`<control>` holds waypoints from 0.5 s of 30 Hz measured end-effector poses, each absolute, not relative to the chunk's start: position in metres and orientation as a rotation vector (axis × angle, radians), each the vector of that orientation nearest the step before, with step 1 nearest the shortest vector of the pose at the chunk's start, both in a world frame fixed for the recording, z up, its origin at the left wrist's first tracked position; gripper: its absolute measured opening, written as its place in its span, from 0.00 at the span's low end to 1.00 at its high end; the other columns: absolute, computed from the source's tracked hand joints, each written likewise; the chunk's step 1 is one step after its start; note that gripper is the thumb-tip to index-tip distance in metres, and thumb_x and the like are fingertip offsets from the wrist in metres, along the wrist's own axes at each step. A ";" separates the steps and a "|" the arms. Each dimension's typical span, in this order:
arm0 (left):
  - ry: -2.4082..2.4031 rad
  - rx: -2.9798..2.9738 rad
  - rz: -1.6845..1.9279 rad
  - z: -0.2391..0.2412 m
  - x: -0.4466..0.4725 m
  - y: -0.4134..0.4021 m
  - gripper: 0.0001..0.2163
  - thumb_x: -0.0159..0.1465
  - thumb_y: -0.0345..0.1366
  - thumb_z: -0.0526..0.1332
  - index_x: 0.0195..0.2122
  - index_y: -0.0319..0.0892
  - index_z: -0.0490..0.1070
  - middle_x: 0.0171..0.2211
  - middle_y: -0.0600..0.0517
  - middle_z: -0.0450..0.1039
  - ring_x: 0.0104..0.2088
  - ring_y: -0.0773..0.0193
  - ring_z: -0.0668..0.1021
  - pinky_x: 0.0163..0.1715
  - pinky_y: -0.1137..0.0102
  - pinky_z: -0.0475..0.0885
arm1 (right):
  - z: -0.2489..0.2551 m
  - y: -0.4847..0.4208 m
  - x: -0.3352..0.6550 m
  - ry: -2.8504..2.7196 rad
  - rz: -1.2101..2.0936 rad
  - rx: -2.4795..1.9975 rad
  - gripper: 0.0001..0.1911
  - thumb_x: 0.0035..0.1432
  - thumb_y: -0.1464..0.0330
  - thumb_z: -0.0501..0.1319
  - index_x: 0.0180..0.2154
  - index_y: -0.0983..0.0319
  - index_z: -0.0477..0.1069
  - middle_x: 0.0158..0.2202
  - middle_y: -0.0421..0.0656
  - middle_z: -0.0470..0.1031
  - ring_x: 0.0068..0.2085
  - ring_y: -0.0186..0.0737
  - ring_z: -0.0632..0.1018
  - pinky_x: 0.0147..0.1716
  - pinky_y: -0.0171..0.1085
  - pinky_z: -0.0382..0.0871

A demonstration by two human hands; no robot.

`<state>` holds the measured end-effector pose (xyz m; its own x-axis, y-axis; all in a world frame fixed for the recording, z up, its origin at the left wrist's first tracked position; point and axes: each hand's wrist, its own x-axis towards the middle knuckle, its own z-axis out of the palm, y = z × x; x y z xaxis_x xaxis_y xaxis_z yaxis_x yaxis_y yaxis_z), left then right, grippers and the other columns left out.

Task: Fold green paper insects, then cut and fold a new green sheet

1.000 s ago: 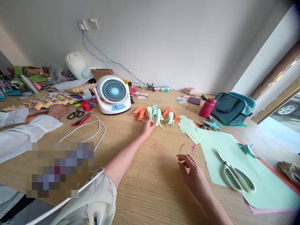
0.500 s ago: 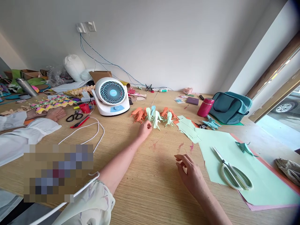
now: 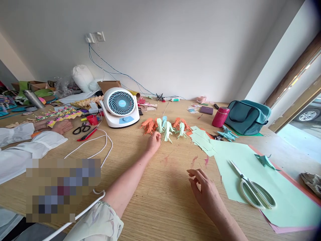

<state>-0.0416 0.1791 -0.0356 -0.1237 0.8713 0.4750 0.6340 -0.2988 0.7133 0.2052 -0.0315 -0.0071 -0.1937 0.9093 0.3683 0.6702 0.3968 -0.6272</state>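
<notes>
A row of folded paper figures (image 3: 167, 127), orange and light green, stands on the wooden table (image 3: 155, 187) in front of the fan. My left hand (image 3: 153, 141) reaches out to the row's left part. Its fingers are curled together at the foot of a light green figure (image 3: 159, 125); whether they grip it is hidden. My right hand (image 3: 204, 189) rests on the table nearer to me, fingers loosely bent and apart, holding nothing. It lies just left of a large light green sheet (image 3: 250, 164).
White scissors (image 3: 253, 190) lie on the green sheet, with a teal paper figure (image 3: 264, 160) behind. Cut green squares (image 3: 202, 138), a pink bottle (image 3: 220, 116) and a teal bag (image 3: 247, 115) sit at the right. A white fan (image 3: 121, 106), white cable (image 3: 100, 144), black scissors (image 3: 81, 128) and another person's hand (image 3: 62, 126) are at the left.
My left hand has drawn back slightly from the paper figures, its fingers staying curled. The right hand has barely moved. The view has shifted a little.
</notes>
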 end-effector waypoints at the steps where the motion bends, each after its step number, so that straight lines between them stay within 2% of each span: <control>1: 1.695 1.876 1.403 -0.035 -0.042 0.179 0.09 0.57 0.22 0.55 0.32 0.45 0.65 0.31 0.53 0.77 0.34 0.63 0.79 0.38 0.69 0.71 | -0.008 -0.031 0.205 -1.949 0.431 -1.346 0.12 0.64 0.69 0.51 0.47 0.57 0.69 0.40 0.45 0.75 0.34 0.38 0.79 0.34 0.37 0.74; 6: 1.746 1.777 1.470 -0.032 -0.045 0.179 0.10 0.58 0.21 0.53 0.33 0.45 0.64 0.31 0.53 0.78 0.35 0.62 0.79 0.39 0.68 0.71 | -0.012 -0.030 0.205 -1.970 0.442 -1.339 0.12 0.64 0.69 0.51 0.47 0.57 0.69 0.41 0.45 0.75 0.36 0.39 0.79 0.35 0.37 0.74; 10: 1.757 1.774 1.449 -0.029 -0.041 0.178 0.03 0.61 0.30 0.58 0.33 0.45 0.64 0.31 0.53 0.76 0.34 0.61 0.79 0.35 0.69 0.70 | -0.012 -0.031 0.204 -1.986 0.457 -1.344 0.12 0.65 0.69 0.51 0.47 0.56 0.68 0.41 0.44 0.74 0.36 0.38 0.79 0.36 0.36 0.73; 11: 1.765 1.773 1.437 -0.027 -0.037 0.178 0.04 0.61 0.33 0.60 0.33 0.45 0.64 0.31 0.52 0.76 0.33 0.61 0.78 0.34 0.69 0.70 | -0.012 -0.031 0.204 -1.990 0.462 -1.343 0.12 0.65 0.69 0.51 0.47 0.56 0.68 0.41 0.44 0.74 0.36 0.37 0.79 0.36 0.36 0.73; 15: 1.826 1.754 1.404 -0.023 -0.018 0.177 0.17 0.53 0.45 0.69 0.33 0.45 0.62 0.33 0.49 0.74 0.35 0.55 0.77 0.31 0.67 0.68 | -0.011 -0.031 0.202 -1.993 0.472 -1.339 0.12 0.65 0.70 0.50 0.48 0.57 0.68 0.41 0.44 0.74 0.35 0.37 0.78 0.36 0.36 0.73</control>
<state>-0.0176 0.1766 -0.0231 -0.2469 0.8709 0.4249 0.6347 -0.1860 0.7500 0.2021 -0.0312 -0.0113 -0.2384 0.9117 0.3346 0.6647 0.4044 -0.6282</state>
